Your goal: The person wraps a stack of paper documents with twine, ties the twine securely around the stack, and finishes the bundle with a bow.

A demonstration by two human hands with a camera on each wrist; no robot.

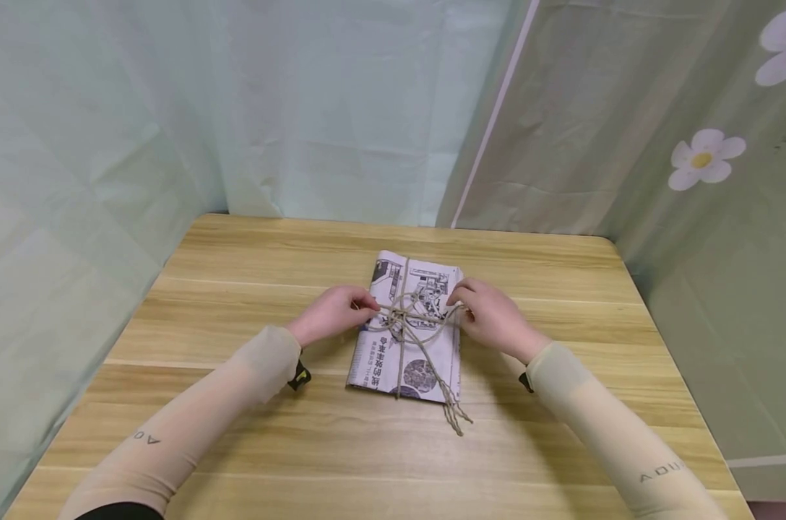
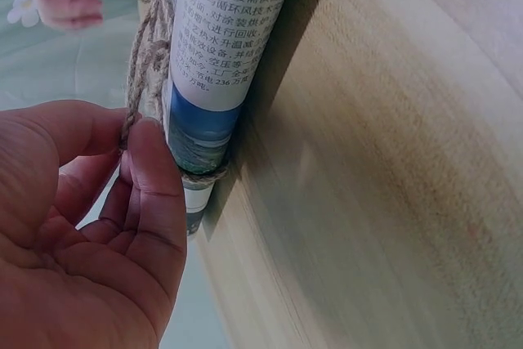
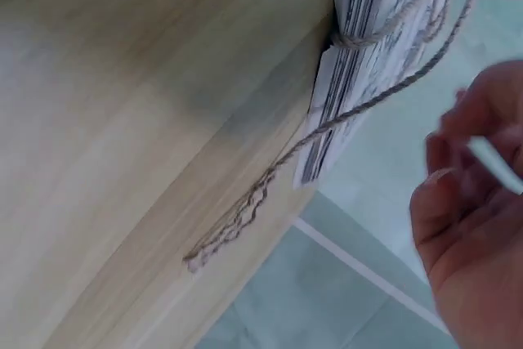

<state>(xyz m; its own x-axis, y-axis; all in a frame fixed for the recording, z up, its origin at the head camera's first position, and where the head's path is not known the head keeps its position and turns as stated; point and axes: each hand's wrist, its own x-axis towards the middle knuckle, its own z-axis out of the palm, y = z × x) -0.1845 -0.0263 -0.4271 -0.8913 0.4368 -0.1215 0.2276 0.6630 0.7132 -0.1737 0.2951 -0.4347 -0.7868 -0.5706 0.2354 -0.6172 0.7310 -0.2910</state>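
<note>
A bundle of folded newspapers (image 1: pixel 419 328) lies on the table, tied crosswise with brown twine (image 1: pixel 425 354). The twine has loops and a knot on top of the bundle, and its frayed ends (image 3: pixel 237 226) hang over the near edge onto the wood. My left hand (image 1: pixel 341 310) is at the bundle's left side, its thumb and forefinger pinching a twine loop (image 2: pixel 151 55). Beside the right edge, my right hand (image 1: pixel 493 318) hovers near the twine. In the right wrist view its fingers (image 3: pixel 441 202) are loosely bent, with no twine visible between them.
The bundle lies on a light wood-grain table (image 1: pixel 269 448). Pale green curtains (image 1: pixel 341 108) hang behind and at both sides of it, with white flowers (image 1: pixel 705 159) on the right one.
</note>
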